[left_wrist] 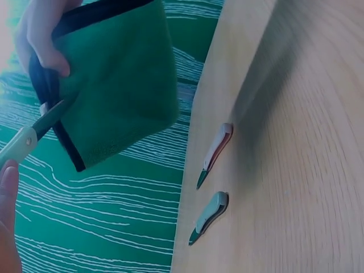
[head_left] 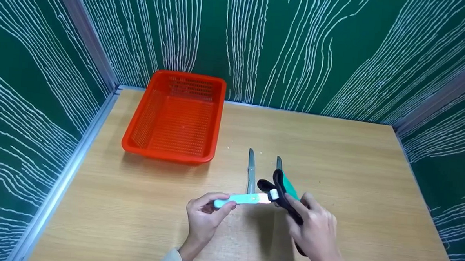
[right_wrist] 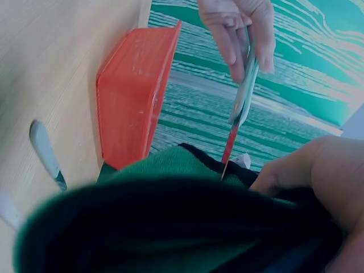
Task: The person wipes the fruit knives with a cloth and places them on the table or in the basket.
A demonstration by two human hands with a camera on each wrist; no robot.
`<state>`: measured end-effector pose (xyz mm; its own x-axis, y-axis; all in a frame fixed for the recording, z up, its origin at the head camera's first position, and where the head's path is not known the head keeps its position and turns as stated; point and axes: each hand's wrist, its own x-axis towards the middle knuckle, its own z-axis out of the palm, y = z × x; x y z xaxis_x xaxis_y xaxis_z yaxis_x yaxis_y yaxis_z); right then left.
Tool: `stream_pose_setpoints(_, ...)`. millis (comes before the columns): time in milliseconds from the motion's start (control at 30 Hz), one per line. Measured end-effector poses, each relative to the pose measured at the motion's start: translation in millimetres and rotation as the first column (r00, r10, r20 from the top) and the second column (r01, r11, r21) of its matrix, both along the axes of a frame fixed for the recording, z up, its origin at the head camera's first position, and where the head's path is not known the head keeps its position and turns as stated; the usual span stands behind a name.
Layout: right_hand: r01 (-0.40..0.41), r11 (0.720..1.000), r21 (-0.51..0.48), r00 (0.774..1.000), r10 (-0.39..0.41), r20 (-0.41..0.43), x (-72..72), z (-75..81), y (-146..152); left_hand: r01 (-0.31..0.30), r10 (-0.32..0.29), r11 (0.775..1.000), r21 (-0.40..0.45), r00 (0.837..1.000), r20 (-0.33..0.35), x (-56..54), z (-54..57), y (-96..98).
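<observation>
In the head view my left hand (head_left: pixel 205 217) pinches the mint-green handle of a small knife (head_left: pixel 241 198) between thumb and fingers. The blade points right, and its tip overlaps the dark edging of a green cloth (head_left: pixel 289 186) beside a white tag (head_left: pixel 274 194). My right hand (head_left: pixel 316 228) grips that cloth by its black border, and it hangs folded above the table. From the left wrist, the knife blade (left_wrist: pixel 51 116) lies across the border close to the right thumb. The right wrist view has the cloth's blurred black edge (right_wrist: pixel 142 199) filling its lower part.
Two more small knives lie on the wooden table (head_left: pixel 356 171): one knife (head_left: pixel 251 170) left of the cloth, another knife (head_left: pixel 279 162) partly behind it. A red plastic basket (head_left: pixel 218 122) with perforated sides stands at the back left. Green walls with white lines enclose the table.
</observation>
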<state>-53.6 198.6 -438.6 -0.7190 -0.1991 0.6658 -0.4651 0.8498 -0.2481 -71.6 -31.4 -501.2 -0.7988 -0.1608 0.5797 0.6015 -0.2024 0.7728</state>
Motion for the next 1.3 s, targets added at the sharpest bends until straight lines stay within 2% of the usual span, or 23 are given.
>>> stream_pose_setpoints(200, 0.041, 0.997, -0.065, 0.999, -0.039, 0.022, -0.8, -1.1, 12.0, 0.029, -0.029, 0.999, 0.026, 0.999, 0.016, -1.0, -1.7, -1.0)
stream_pose_setpoints(467, 0.072, 0.967, -0.246, 0.996, -0.057, 0.068, -1.1, 4.8, 30.2, 0.004, -0.004, 1.0, -0.002, 0.999, 0.042, -1.0, -1.5, -1.9)
stream_pose_setpoints(633, 0.084, 0.942, -0.324, 0.995, -0.064, 0.073, -0.8, 15.1, 36.8, 0.063, -0.067, 0.997, 0.05, 0.995, 0.072, -1.2, -2.0, -0.4)
stream_pose_setpoints(767, 0.093, 0.931, -0.354, 0.996, -0.08, 0.05, -1.0, 23.8, 37.7, 0.092, -0.099, 0.993, 0.078, 0.991, 0.09, -1.4, -2.2, 1.3)
stream_pose_setpoints(1000, 0.084, 0.921, -0.379, 0.995, -0.097, -0.014, -2.4, 34.2, 31.0, 0.095, -0.1, 0.994, 0.062, 0.991, 0.089, -2.0, -3.5, 3.6)
stream_pose_setpoints(1300, -0.002, 0.934, -0.358, 0.996, -0.029, -0.079, -3.6, 44.1, 9.9, 0.085, -0.096, 0.995, 0.057, 0.973, 0.212, -0.3, -0.7, 6.1)
